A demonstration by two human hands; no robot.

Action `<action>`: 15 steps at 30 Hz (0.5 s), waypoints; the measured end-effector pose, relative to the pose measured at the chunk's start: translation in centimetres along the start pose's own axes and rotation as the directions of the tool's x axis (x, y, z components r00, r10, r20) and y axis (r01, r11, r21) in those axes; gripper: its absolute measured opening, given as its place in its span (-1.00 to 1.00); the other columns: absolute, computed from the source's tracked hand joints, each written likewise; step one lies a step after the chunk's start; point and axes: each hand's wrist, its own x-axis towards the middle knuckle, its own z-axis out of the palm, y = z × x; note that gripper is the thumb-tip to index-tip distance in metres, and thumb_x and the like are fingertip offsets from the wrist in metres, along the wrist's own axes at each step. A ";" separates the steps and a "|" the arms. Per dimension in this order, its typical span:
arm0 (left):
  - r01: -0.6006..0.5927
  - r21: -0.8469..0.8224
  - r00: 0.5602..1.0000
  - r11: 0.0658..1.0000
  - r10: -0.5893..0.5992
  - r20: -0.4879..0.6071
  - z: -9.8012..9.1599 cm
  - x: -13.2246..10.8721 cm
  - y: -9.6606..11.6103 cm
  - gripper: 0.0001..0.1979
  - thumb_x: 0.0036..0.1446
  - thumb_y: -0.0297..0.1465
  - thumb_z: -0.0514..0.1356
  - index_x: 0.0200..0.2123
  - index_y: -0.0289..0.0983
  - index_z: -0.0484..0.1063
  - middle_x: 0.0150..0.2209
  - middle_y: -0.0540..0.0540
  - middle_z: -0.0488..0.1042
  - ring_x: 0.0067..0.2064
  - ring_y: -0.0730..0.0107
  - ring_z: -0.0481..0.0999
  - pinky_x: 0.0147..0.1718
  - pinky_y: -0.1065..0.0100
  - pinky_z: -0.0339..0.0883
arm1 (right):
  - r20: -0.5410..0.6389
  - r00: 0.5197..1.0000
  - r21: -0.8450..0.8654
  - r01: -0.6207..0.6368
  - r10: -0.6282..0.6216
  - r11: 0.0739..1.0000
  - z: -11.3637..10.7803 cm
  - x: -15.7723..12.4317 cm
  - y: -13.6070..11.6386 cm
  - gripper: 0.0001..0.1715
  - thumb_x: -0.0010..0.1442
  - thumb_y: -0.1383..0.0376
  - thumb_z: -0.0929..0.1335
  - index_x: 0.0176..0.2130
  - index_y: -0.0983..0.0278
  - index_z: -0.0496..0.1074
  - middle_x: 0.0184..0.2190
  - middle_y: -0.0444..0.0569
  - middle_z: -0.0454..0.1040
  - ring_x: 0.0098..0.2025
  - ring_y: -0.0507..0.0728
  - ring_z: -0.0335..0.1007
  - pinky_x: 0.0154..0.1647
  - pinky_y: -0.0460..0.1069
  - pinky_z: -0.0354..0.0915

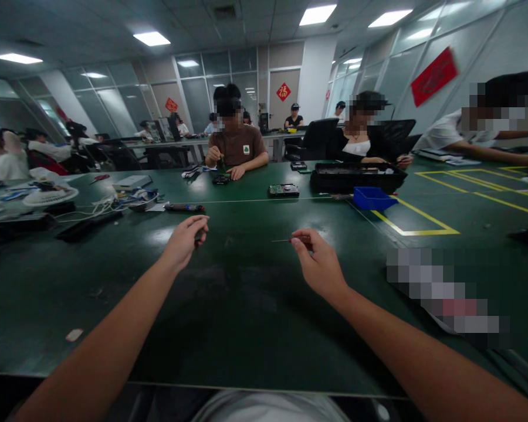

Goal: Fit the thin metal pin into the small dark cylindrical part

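Note:
My right hand (319, 261) is closed around a small screwdriver (302, 238) with a reddish handle. Its thin metal shaft points left, above the green table (246, 328). Opposite it, my left hand (187, 240) is curled, and a bit of something dark shows under the fingers; I cannot make out what it is. A gap separates the two hands. Beyond them lies a hard drive (283, 190) with a green circuit board facing up. Farther left is a dark, pen-shaped tool (184, 207) with red and blue marks.
On the left, cables and a white round basket (50, 196) form clutter. A blue bin (373, 198) stands before a black tray (358, 177). Across the table a person in a brown shirt (237, 145) works on a small dark device (221, 179). A blurred-out package (440, 290) lies right.

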 end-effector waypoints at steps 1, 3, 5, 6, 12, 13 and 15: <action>0.011 -0.040 0.998 0.999 -0.013 -0.054 -1.2 0.2 0.3 -0.74 0.03 -0.28 0.27 -0.22 -0.30 0.47 -0.42 0.00 0.38 -0.53 0.51 0.32 -0.58 0.46 0.13 | 0.002 1.000 -0.001 0.002 -0.002 1.000 0.0 0.0 0.0 -0.74 0.35 0.13 0.28 -0.08 0.20 0.44 -0.20 0.04 0.58 -0.15 0.23 0.54 -0.12 0.14 0.41; 0.034 -0.099 0.982 0.995 -0.052 -0.181 -3.8 0.4 0.8 -0.82 0.10 -0.35 0.20 -0.24 -0.32 0.45 -0.42 -0.01 0.38 -0.52 0.50 0.34 -0.57 0.45 0.17 | 0.007 1.000 -0.006 0.004 -0.004 1.000 -0.1 0.0 -0.1 -0.74 0.35 0.13 0.28 -0.09 0.20 0.44 -0.21 0.04 0.58 -0.15 0.24 0.53 -0.13 0.14 0.41; 0.061 -0.114 0.945 0.992 -0.094 -0.313 -6.3 0.2 1.5 -0.88 0.15 -0.43 0.13 -0.27 -0.32 0.44 -0.42 -0.01 0.37 -0.51 0.50 0.34 -0.57 0.45 0.19 | 0.011 1.000 -0.010 0.004 -0.004 1.000 -0.1 0.0 -0.3 -0.74 0.35 0.13 0.28 -0.09 0.20 0.44 -0.21 0.04 0.58 -0.15 0.24 0.53 -0.15 0.14 0.41; 0.066 -0.100 0.926 0.993 -0.098 -0.364 -7.6 0.0 1.8 -0.88 0.17 -0.47 0.10 -0.29 -0.32 0.44 -0.41 -0.01 0.38 -0.50 0.50 0.34 -0.56 0.46 0.19 | 0.011 1.000 -0.011 0.002 -0.002 1.000 -0.1 0.0 -0.3 -0.74 0.35 0.13 0.28 -0.09 0.20 0.45 -0.22 0.04 0.58 -0.16 0.24 0.53 -0.15 0.14 0.41; 0.099 0.074 0.785 0.992 -0.032 -0.619 -15.5 -2.3 2.9 -0.82 0.08 -0.60 0.06 -0.39 -0.27 0.42 -0.51 0.06 0.38 -0.51 0.56 0.32 -0.56 0.55 0.18 | 0.016 1.000 0.003 -0.009 0.009 1.000 0.1 -0.1 -0.1 -0.73 0.35 0.13 0.28 -0.08 0.22 0.44 -0.21 0.04 0.57 -0.15 0.24 0.53 -0.13 0.14 0.39; 0.098 0.106 0.768 0.990 -0.008 -0.640 -16.7 -2.8 3.0 -0.83 0.06 -0.59 0.08 -0.40 -0.26 0.42 -0.53 0.07 0.37 -0.51 0.56 0.32 -0.55 0.57 0.19 | 0.018 1.000 0.008 -0.010 0.009 1.000 0.1 -0.1 -0.1 -0.73 0.35 0.13 0.28 -0.08 0.21 0.44 -0.20 0.04 0.57 -0.14 0.24 0.52 -0.12 0.14 0.39; 0.074 0.156 0.757 0.985 0.046 -0.651 -18.8 -3.7 3.2 -0.86 0.05 -0.57 0.11 -0.42 -0.25 0.42 -0.53 0.07 0.37 -0.48 0.54 0.34 -0.54 0.58 0.23 | 0.025 0.999 0.015 -0.021 0.021 1.000 0.2 -0.1 0.0 -0.73 0.35 0.12 0.29 -0.08 0.21 0.44 -0.20 0.04 0.57 -0.15 0.23 0.52 -0.12 0.13 0.38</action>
